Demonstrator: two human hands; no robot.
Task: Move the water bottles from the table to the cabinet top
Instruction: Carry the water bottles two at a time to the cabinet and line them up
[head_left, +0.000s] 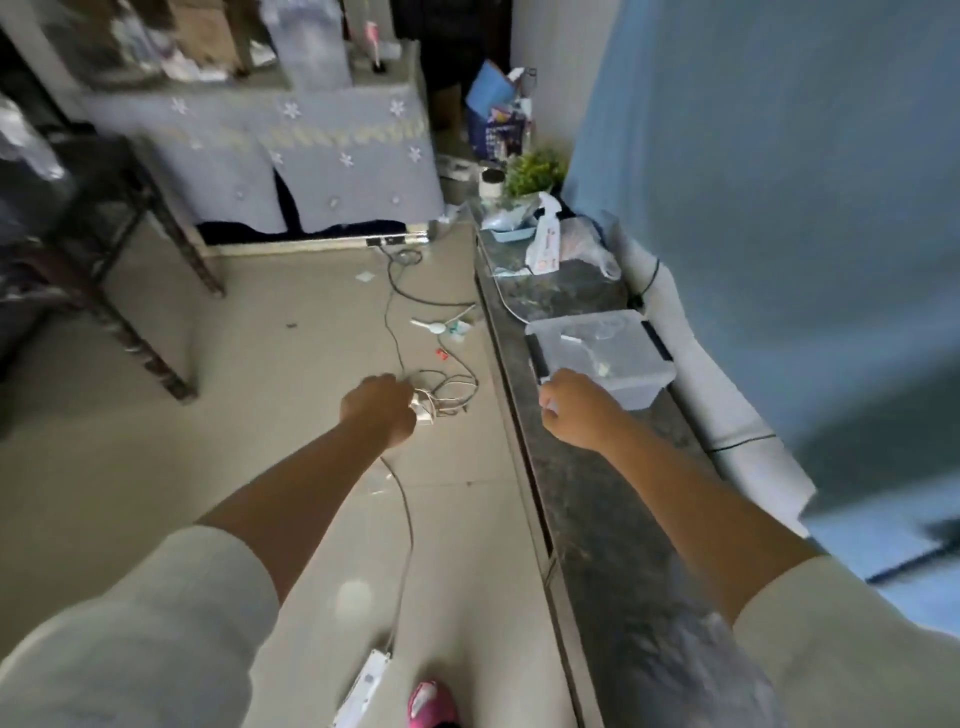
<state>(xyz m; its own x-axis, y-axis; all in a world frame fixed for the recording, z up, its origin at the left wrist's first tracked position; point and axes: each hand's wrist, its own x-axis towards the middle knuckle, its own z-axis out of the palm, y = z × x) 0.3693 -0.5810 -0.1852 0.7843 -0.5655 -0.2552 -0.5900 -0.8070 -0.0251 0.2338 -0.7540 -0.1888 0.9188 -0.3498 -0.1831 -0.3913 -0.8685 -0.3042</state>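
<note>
Largest in my view is the dark marbled cabinet top (587, 499), running from the lower right up to the centre of the frame beside a blue wall; I judge this to be where the bottles are meant to go. In the upper left stands a cloth-covered table (311, 150) with a pale, blurred pack (311, 41) on it at the top edge; that may be the water bottles, but the blur keeps me from saying so, and I see no bottle in either hand. On the cabinet top, right of centre, sits a clear lidded plastic box (602, 353); above it, a heap of bags and a small green plant (535, 171).

My left hand (382, 410) hangs mid-frame over the floor, fingers curled in with nothing in them; my right hand (576, 408) is curled too, just at the near corner of the box, a pale patch by its knuckles; whether that is something pinched I cannot tell.

As I read it, the step is the walk to the table; I would mind the cables (441, 389) and white power strip (363, 686) on the floor, take each bottle round its body, and set it on the bare stretch below the box.
</note>
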